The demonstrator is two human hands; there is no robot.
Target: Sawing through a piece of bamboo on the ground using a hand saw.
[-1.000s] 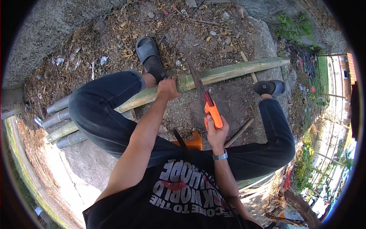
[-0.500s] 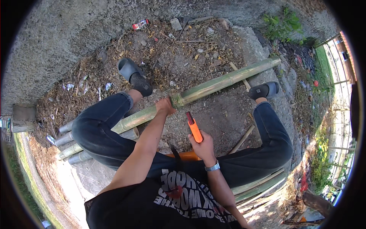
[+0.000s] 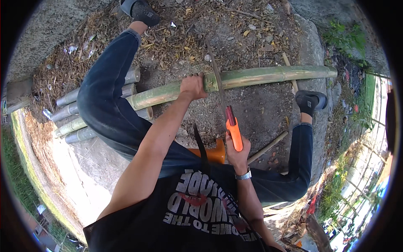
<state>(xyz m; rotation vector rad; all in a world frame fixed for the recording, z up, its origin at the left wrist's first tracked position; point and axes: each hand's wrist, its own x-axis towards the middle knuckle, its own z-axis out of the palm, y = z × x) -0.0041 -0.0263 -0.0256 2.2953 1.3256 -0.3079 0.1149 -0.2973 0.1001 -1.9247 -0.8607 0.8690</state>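
A long green bamboo pole [image 3: 260, 76] lies across the ground in front of me, running from under my left leg out to the right. My left hand [image 3: 192, 86] is clamped on top of the pole near its middle. My right hand [image 3: 237, 154] grips the orange handle of a hand saw [image 3: 233, 132]. The saw's thin blade [image 3: 216, 82] reaches forward and crosses the pole just right of my left hand. I sit with a leg on each side, dark shoes [image 3: 310, 101] on my feet.
Several cut bamboo lengths [image 3: 71, 113] lie stacked on the left under my leg. An orange stool [image 3: 212, 153] shows beneath me. A thin stick [image 3: 268, 146] lies by my right leg. Dry leaves and debris cover the ground ahead; grass and a fence run along the right.
The view has tilted and my left leg now stretches further forward. The saw blade has pushed forward across the pole, and my left hand stays on the bamboo.
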